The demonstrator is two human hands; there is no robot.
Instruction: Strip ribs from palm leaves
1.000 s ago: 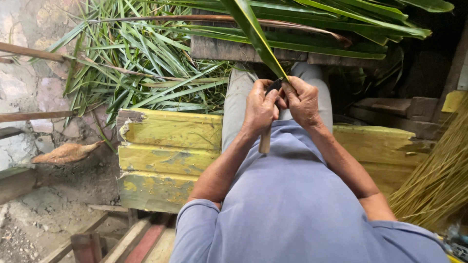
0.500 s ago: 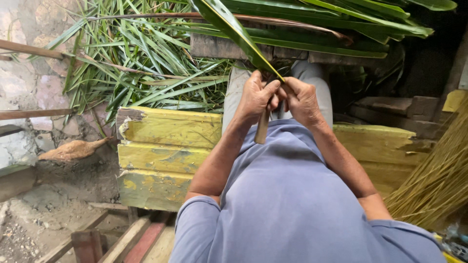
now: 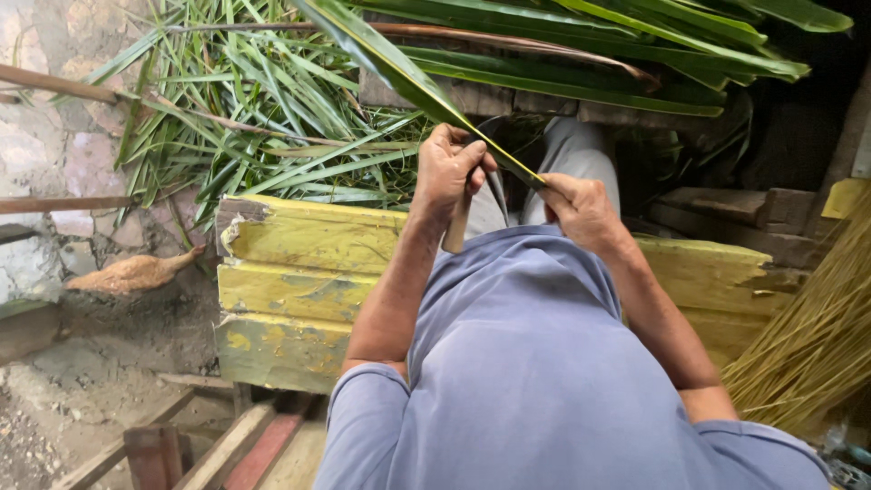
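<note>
Left hand (image 3: 451,170) fingers closed on knife handle (image 3: 457,231); right hand (image 3: 581,209) fingers pinch green palm leaf (image 3: 399,68) above yellow bench (image 3: 299,263).

A rough outdoor work yard at a rural home is shown. Cut green palm leaves (image 3: 272,118) are heaped against a stone wall (image 3: 54,136). A worn yellow wooden bench (image 3: 299,272) is set on bare dirt ground (image 3: 54,408); a bundle of dried leaf ribs (image 3: 817,345) is stacked alongside, and a brown hen (image 3: 136,270) is seen nearby.
</note>
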